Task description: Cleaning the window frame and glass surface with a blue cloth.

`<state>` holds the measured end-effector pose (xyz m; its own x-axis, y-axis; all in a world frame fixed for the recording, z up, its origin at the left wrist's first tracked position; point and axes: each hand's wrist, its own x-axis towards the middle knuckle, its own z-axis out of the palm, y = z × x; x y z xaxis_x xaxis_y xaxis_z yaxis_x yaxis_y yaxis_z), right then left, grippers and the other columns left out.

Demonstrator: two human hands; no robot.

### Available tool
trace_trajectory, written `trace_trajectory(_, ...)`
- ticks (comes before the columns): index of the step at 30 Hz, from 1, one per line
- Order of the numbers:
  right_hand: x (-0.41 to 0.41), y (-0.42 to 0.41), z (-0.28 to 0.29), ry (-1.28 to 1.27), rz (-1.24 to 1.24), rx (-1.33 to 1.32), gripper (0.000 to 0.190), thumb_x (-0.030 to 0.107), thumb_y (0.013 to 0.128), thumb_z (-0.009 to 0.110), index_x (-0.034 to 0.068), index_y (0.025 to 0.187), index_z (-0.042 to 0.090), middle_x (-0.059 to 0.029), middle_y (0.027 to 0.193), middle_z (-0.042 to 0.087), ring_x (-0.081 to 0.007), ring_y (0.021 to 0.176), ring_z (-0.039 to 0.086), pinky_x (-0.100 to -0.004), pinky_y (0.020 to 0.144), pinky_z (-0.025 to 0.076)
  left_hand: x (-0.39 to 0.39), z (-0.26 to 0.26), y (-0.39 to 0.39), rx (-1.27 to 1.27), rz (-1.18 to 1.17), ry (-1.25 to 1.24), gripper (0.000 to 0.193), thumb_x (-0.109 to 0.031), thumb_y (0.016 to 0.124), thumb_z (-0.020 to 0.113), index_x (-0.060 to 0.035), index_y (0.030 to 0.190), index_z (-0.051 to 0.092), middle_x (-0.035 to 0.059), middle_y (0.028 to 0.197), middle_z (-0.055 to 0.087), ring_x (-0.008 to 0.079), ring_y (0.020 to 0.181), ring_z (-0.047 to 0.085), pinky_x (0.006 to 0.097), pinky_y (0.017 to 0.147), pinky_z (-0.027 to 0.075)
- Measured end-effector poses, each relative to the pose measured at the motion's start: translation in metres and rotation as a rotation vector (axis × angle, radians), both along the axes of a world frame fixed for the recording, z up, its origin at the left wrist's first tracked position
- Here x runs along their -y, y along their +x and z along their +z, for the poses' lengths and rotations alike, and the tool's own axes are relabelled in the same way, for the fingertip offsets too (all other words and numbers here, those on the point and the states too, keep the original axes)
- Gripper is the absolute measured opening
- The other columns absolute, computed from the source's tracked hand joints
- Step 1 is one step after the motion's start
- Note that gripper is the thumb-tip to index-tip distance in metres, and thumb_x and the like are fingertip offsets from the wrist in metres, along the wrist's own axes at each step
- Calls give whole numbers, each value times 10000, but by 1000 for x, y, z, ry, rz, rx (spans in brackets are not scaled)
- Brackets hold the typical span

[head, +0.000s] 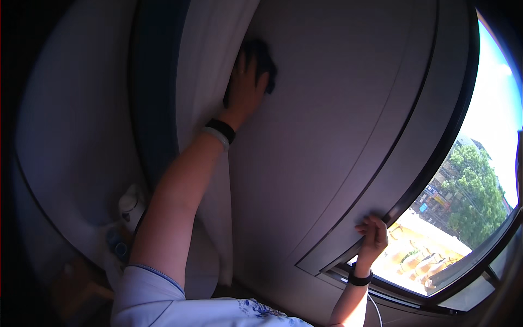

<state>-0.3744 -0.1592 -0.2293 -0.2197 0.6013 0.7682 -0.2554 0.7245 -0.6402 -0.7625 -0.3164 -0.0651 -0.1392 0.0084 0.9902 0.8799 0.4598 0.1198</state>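
Observation:
My left hand [246, 83] is raised high and presses a dark cloth [267, 67] flat against the grey wall panel [318, 102], beside the edge of a pale curtain [206, 53]. A black band and a pale band circle that wrist. Lower right, my right hand [374, 237] is at the dark window frame [408, 204], its fingers bent and touching or close to the frame's inner edge. Nothing shows in it. A black band is on the right wrist.
The window [482, 171] at the right shows a tree, buildings and sky. A white cable [376, 308] hangs by my right forearm. At the lower left, a white bottle-like object [130, 202] and a blue item [118, 245] stand behind my left arm, near a brown wooden object [81, 286].

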Motion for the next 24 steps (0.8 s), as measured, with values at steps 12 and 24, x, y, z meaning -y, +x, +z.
trace_trajectory(12,3,-5,1,-20,-38,-34,132,39,940,494,4,1007,603,-72,819,652,-139,656,653,-224,591,486,8,-127,2,197,-92,-91,614,-280,903,513,99,1348,323,325,1452,168,505,1314,210,503,1097,201)
trace_trajectory(24,5,-8,5,-15,-50,-39,131,32,935,504,1,999,614,-64,801,652,-134,656,656,-224,595,499,0,-124,50,317,-309,-88,590,-275,900,548,162,1268,397,378,1422,167,500,1286,280,489,1078,253)
